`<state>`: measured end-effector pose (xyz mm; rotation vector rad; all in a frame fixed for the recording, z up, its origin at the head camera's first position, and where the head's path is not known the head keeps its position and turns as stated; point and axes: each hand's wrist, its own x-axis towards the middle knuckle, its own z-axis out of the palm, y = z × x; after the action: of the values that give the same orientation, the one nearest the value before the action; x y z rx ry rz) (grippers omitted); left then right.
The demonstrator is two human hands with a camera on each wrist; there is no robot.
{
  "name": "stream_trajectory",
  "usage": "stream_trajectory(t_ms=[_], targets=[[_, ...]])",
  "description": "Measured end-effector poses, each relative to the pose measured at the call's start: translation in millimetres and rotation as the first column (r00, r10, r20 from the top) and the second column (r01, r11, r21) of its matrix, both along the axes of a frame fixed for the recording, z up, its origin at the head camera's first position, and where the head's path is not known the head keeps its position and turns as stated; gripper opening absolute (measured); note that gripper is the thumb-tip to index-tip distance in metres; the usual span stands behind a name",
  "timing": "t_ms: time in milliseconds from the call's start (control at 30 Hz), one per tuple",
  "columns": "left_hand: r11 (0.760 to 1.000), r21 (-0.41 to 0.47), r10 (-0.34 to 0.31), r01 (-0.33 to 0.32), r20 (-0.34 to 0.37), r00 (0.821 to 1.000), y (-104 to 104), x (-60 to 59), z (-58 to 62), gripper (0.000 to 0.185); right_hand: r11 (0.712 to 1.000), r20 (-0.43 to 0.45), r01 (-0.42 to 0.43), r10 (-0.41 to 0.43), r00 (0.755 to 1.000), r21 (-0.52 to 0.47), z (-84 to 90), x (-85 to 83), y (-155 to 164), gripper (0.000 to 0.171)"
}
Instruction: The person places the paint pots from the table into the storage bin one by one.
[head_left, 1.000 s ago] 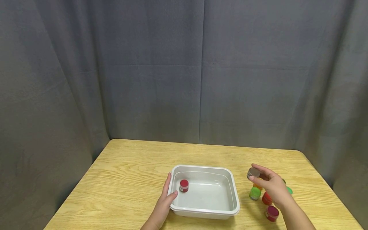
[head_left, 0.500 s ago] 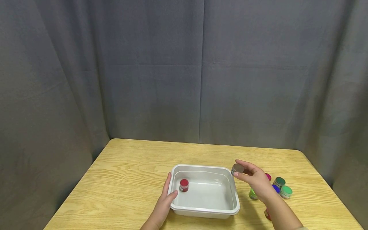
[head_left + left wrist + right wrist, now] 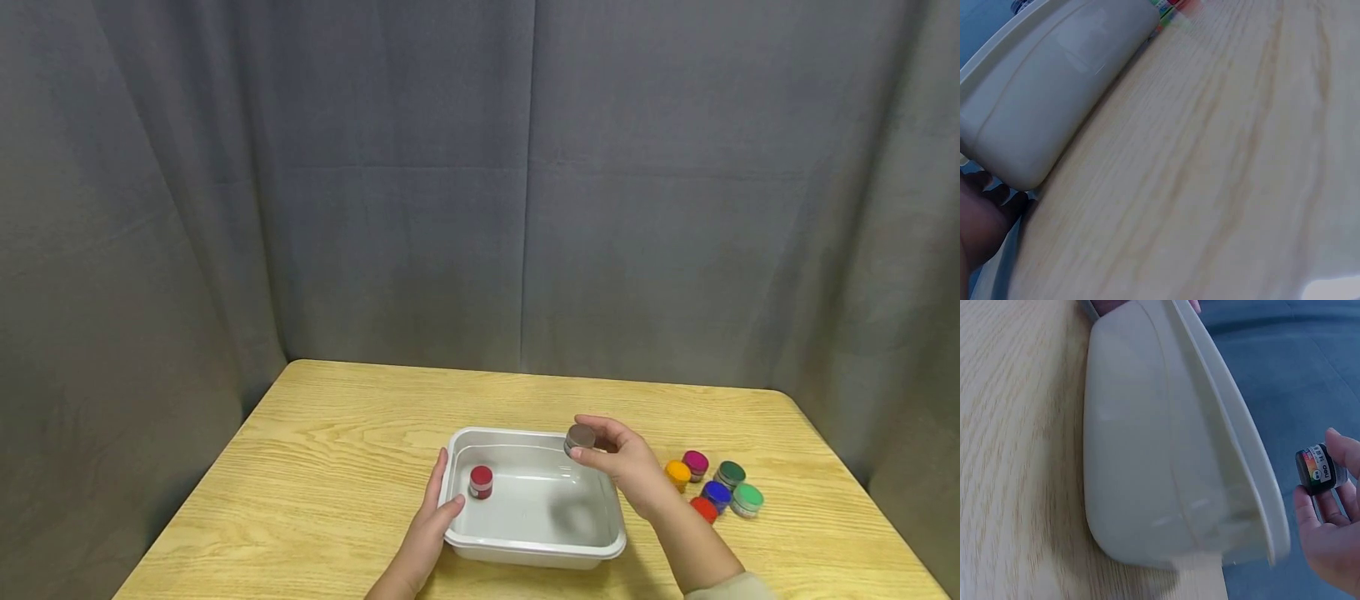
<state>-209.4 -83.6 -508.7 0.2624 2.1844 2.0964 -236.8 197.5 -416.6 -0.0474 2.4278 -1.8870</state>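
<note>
My right hand [image 3: 626, 467] pinches a small dark-lidded jar [image 3: 580, 437] between thumb and fingertips, holding it in the air above the far right corner of the white tub [image 3: 536, 550]. My left hand [image 3: 429, 521] rests against the tub's left wall, fingers straight along it, thumb over the rim. A red-lidded jar [image 3: 481, 482] stands inside, near the left wall. Six more jars [image 3: 712, 487] cluster on the table [image 3: 337, 467] towards its right edge, apart from the tub.

White tray [image 3: 536, 550], red-lidded jar [image 3: 481, 482] inside, grey-lidded black jar [image 3: 580, 437], pale wood-grain table [image 3: 337, 467], grey curtain [image 3: 480, 183].
</note>
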Motion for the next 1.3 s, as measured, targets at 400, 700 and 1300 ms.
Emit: stream_trajectory(t_ms=[400,700,1300], targets=[[1.0,-0.001,0.001,-0.001,0.009,1.0,-0.4,0.6,-0.1,0.07,0.999,0.011,-0.035,0.035,0.999,0.006,-8.5,-13.2,-30.9,0.053],[1.0,0.007,-0.006,0.006,0.015,1.0,-0.1,-1.0,-0.6,0.07,0.999,0.029,-0.051,0.051,0.998,-0.007,-18.7,-25.9,-51.6,0.051],[1.0,0.005,-0.027,0.027,0.023,0.999,-0.1,-0.7,0.3,0.071,0.983,0.057,-0.177,0.174,0.983,0.058,-42.5,-32.4,-75.3,0.047]])
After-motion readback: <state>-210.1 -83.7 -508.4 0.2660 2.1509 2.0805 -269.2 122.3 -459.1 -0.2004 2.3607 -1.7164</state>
